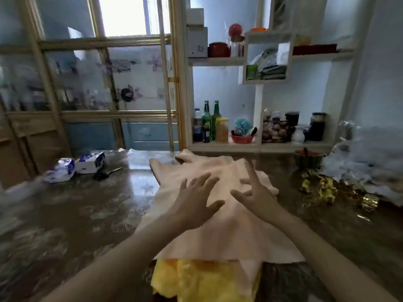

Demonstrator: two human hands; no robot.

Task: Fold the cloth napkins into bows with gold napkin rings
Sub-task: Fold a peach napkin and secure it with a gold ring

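A pale peach cloth napkin (218, 234) lies spread out on the glossy table, its far edge rumpled near the shelf. My left hand (196, 199) hovers over or rests on its middle with the fingers spread and straight. My right hand (255, 192) is just beside it over the napkin, fingers spread and slightly bent, holding nothing. A heap of shiny gold pieces (331, 190) lies on the table to the right of the napkin; whether they are rings is unclear. A yellow cloth (196, 280) peeks out from under the napkin's near edge.
Two blue-and-white packets (74, 166) and dark-handled scissors (106, 173) lie at the table's far left. A watermelon-patterned bowl (308, 159) and crumpled clear plastic (366, 162) sit far right. Behind the table, a white shelf (257, 146) holds bottles and jars.
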